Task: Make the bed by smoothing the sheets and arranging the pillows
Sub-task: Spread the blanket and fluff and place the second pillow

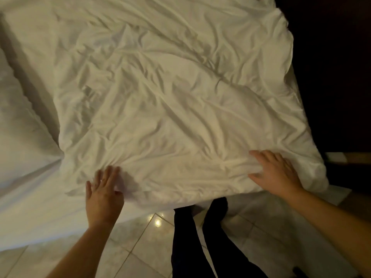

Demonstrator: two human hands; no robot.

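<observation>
**Smoothing the duvet from its near hem, both hands flat**

Left hand (104,189): fingers straight and spread, holding nothing, fingertips on the near-left corner of the duvet (170,97), palm hanging off the hem. Right hand (275,173): also flat and spread, pressing the cloth just inside the near-right corner, with small gathers bunched under the fingers. No pinch on either side.

Key relation: the whole duvet lies toward 12 o'clock from both hands, with the hem running 9 to 3 between them. Its long axis looks like 6 to 12, but the far end is cut by the frame, so that isn't certain. The heavy creases run diagonally, roughly 10 to 4. The hands are about equally near. The right sits further onto the cloth, so it's my pick to sweep first.

Judgement: the next stroke should push outward toward 12 or pull the hem taut toward 6. The duvet is badly wrinkled, so this is early in the job.

Surface: bare bottom sheet (30,177) is exposed at 9 o'clock. What looks like a pillow (14,109) lies beyond it at the frame edge, not yet arranged.

Room: glossy tiled floor (140,247) at 6 o'clock, the person's dark-clad legs (200,237) against the bed edge, unlit dark at 3.
</observation>
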